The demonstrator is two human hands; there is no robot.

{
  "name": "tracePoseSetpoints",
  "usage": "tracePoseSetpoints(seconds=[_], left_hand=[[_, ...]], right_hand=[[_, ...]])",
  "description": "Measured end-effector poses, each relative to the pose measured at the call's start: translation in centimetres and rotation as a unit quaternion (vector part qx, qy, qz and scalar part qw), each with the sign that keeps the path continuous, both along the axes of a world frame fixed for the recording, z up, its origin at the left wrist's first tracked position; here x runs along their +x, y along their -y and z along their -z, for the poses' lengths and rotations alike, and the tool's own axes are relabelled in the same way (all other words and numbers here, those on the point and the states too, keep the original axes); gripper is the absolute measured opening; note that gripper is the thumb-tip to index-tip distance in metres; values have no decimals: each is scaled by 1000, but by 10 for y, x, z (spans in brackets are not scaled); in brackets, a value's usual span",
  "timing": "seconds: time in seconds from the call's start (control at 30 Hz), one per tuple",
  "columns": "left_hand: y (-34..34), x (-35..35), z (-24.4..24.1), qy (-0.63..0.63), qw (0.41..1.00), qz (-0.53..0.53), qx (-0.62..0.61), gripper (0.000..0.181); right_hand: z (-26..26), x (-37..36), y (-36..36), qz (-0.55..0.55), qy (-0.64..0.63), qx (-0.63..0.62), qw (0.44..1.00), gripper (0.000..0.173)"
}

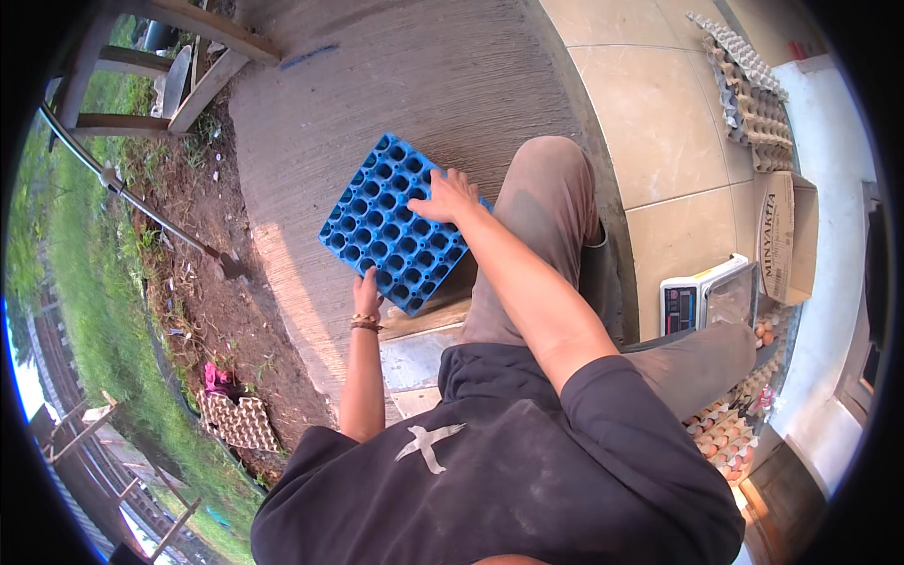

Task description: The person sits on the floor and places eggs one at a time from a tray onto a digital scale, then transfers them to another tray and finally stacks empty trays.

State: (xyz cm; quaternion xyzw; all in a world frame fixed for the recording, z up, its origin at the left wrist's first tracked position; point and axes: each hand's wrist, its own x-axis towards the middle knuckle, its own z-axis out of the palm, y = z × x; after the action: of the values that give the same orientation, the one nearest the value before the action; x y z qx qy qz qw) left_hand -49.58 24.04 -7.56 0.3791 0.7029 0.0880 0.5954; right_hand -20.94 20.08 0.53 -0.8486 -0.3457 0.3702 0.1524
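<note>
A blue plastic egg tray lies tilted in front of me over the concrete, its visible cups holding no eggs. My left hand grips its near left edge, thumb over the rim and the other fingers mostly hidden below. Across the tray's right edge lies my right hand, its thumb on the cups and its fingers reaching over the border. Whether more trays are stacked beneath cannot be seen.
To the right are a digital scale, an open cardboard box, stacked pulp egg trays and trays of brown eggs. On the left, a hoe stretches over soil, near a wooden frame and a discarded pulp tray.
</note>
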Motion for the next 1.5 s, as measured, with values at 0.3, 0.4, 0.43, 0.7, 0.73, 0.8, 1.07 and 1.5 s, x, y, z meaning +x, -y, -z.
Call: tracePoseSetpoints(seconds=[0.3, 0.4, 0.43, 0.7, 0.73, 0.8, 1.07, 1.5], left_hand=[[-14, 10, 70, 54, 984, -163, 38, 45], [-4, 29, 52, 56, 982, -167, 71, 40], [-4, 28, 48, 52, 982, -169, 63, 40], [-9, -20, 69, 167, 971, -173, -17, 32], [-12, -32, 76, 190, 966, -176, -22, 31], [-20, -41, 85, 220, 957, -185, -47, 31], [-15, -33, 49, 251, 934, -210, -144, 39], [-75, -159, -67, 248, 942, -112, 196, 56]], right_hand=[[-3, 11, -1, 224, -99, -113, 963, 98], [12, 5, -1, 224, -58, -185, 955, 100], [9, 3, -1, 201, -61, -186, 960, 101], [-29, 6, 26, 34, -61, -109, 992, 107], [-40, -1, 28, 26, -40, -85, 995, 103], [-45, -3, 35, 32, -21, -15, 999, 94], [-39, -9, 42, 125, -63, 120, 983, 75], [-102, -41, 27, 108, -270, 394, 872, 50]])
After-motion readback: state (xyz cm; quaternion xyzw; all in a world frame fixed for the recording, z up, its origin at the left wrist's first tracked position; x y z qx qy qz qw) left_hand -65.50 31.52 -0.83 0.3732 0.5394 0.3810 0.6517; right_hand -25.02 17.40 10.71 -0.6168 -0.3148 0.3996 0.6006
